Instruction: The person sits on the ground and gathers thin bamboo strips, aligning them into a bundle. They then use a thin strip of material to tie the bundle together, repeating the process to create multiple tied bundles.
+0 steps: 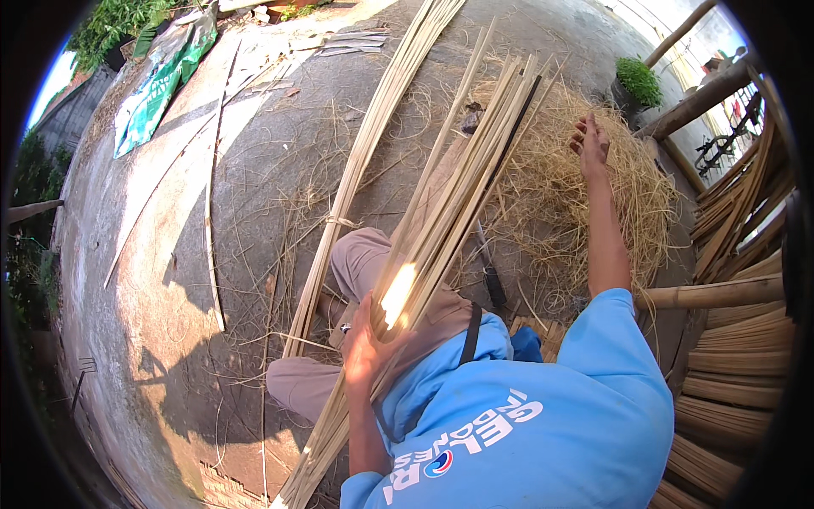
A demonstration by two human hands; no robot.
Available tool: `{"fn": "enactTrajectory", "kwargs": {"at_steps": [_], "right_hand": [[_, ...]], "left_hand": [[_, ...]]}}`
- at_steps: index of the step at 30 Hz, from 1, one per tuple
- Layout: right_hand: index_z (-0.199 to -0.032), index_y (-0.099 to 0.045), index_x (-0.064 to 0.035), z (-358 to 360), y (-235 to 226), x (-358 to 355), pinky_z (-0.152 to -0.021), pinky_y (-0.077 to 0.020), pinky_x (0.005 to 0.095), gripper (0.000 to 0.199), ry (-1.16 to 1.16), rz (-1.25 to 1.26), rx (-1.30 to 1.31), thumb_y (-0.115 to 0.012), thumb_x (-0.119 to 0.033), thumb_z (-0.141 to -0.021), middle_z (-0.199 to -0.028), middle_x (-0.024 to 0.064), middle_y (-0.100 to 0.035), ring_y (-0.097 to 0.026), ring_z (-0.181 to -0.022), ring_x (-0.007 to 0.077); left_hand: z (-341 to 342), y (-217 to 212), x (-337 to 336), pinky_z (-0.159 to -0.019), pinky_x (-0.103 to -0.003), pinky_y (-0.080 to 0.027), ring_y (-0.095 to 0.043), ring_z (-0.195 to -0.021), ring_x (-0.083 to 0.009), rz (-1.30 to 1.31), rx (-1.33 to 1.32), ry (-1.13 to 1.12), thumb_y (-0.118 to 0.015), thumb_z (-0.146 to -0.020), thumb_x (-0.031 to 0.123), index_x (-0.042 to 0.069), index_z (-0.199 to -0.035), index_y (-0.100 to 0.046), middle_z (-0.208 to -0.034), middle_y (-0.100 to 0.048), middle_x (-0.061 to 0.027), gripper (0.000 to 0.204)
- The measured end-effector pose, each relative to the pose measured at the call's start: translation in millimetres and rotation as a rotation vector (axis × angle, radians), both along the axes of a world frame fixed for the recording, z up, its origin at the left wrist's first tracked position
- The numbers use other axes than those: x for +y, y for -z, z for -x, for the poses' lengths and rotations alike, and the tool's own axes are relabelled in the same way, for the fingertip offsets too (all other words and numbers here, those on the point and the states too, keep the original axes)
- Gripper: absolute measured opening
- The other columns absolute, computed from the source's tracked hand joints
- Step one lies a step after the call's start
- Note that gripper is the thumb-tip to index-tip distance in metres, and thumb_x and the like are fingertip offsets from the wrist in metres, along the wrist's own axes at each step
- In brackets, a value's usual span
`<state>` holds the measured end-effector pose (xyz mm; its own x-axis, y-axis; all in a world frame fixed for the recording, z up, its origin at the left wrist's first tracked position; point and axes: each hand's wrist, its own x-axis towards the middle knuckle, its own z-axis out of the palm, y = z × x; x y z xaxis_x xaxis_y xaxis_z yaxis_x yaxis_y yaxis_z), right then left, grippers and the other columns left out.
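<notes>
A long bundle of pale bamboo strips (462,191), with one dark strip along its right side, slants across my lap. My left hand (366,343) is wrapped round it near its middle, where sunlight falls on the strips. My right hand (591,146) is stretched out to the far right, above a heap of thin bamboo shavings (564,225). It holds nothing that I can see, and its fingers are slightly bent and apart. Left of my legs, a second bundle of strips (360,148) lies on the ground, bound with a thin tie (341,221).
A tool with a black handle (493,287) lies beside my right thigh. Single strips (212,204) and scattered fibres lie on the concrete ground (246,144). A green and white sack (161,97) is at the far left. Bamboo poles (716,293) and stacked strips (729,382) stand at the right.
</notes>
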<state>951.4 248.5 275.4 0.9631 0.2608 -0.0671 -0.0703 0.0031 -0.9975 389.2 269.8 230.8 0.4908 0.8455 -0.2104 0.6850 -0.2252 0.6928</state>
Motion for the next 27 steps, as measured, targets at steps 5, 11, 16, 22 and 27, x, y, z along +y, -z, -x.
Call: {"fn": "enactTrajectory", "kwargs": {"at_steps": [5,11,16,22,27], "right_hand": [[-0.142,-0.040,-0.0095,20.4,19.7,39.9,-0.073,-0.0576,0.0364,0.059,-0.496,0.051,0.053,-0.065,-0.040,-0.098,-0.114,0.0101,-0.057,-0.062,-0.092,0.0178],[-0.156,-0.020,-0.0112,35.5,58.2,55.1,-0.086,-0.0603,0.0418,0.073,-0.619,-0.027,0.249,-0.064,-0.019,-0.098,-0.127,0.0117,-0.058,-0.064,-0.105,0.0211],[-0.126,-0.060,0.0015,30.6,59.2,32.1,-0.075,-0.0627,0.0314,0.038,-0.715,0.102,0.303,-0.066,-0.024,-0.099,-0.105,0.0108,-0.072,-0.072,-0.087,0.0190],[-0.107,-0.067,0.0010,-34.2,77.4,-11.1,-0.082,-0.0650,0.0359,0.026,-0.597,-0.075,0.305,-0.063,-0.025,-0.101,-0.088,0.0068,-0.072,-0.073,-0.078,0.0196],[-0.140,-0.045,0.0005,-69.4,84.1,-6.3,-0.086,-0.0653,0.0434,0.053,0.376,-0.597,0.488,-0.061,-0.032,-0.101,-0.131,0.0256,-0.055,-0.057,-0.122,0.0370]], "left_hand": [[2.7,2.6,0.4,-0.102,-0.041,-0.052,-0.063,-0.121,-0.0324,0.002,-0.068,0.031,-0.097,-0.058,0.040,0.007,-0.150,-0.037,-0.136,-0.059,-0.0181,0.114],[1.0,-1.1,-1.0,-0.102,-0.041,-0.052,-0.063,-0.121,-0.0328,0.032,0.020,0.028,-0.097,-0.057,0.040,0.007,-0.151,-0.037,-0.139,-0.056,-0.0190,0.116],[0.6,4.6,-1.7,-0.103,-0.041,-0.052,-0.061,-0.122,-0.0330,0.034,-0.027,0.019,-0.097,-0.057,0.041,0.006,-0.150,-0.036,-0.139,-0.056,-0.0193,0.117],[2.9,1.5,0.4,-0.105,-0.041,-0.050,-0.060,-0.125,-0.0323,0.043,-0.039,0.033,-0.097,-0.058,0.042,0.005,-0.151,-0.035,-0.140,-0.055,-0.0195,0.117],[0.5,1.2,3.0,-0.106,-0.041,-0.050,-0.059,-0.125,-0.0322,0.090,-0.022,0.044,-0.096,-0.059,0.041,0.005,-0.152,-0.034,-0.140,-0.055,-0.0195,0.117]]}}
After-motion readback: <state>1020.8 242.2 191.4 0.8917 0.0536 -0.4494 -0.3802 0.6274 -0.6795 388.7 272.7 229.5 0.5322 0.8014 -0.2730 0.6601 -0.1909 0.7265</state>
